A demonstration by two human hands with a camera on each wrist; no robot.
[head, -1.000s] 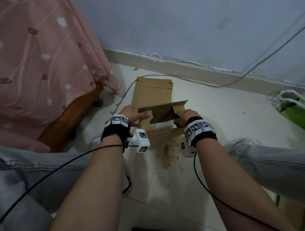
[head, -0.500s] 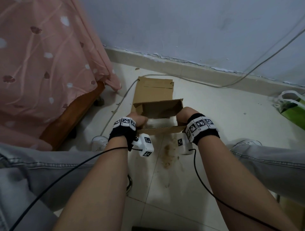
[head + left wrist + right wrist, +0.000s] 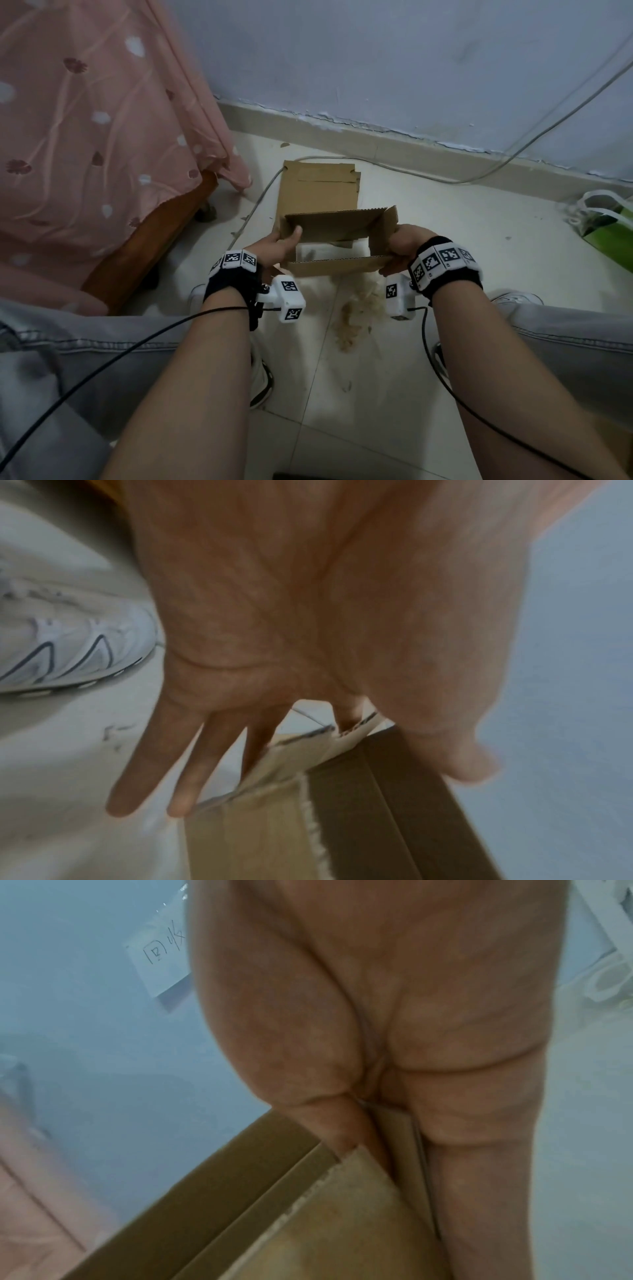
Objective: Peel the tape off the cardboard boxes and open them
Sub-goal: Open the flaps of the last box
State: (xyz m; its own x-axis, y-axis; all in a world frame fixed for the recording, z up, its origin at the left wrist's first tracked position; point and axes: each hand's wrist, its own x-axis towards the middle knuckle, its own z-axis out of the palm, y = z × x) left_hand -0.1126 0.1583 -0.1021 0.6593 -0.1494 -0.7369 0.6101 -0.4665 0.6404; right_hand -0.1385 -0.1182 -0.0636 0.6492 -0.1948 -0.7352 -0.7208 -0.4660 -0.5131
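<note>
Both hands, left hand and right hand, grip opposite walls of the light, stiff brown cardboard box, best held by its rims.

Head camera looked down past both forearms at the box on the floor. Each wrist camera sat tight against its palm, facing along the fingers; all three views shared that box.
</note>
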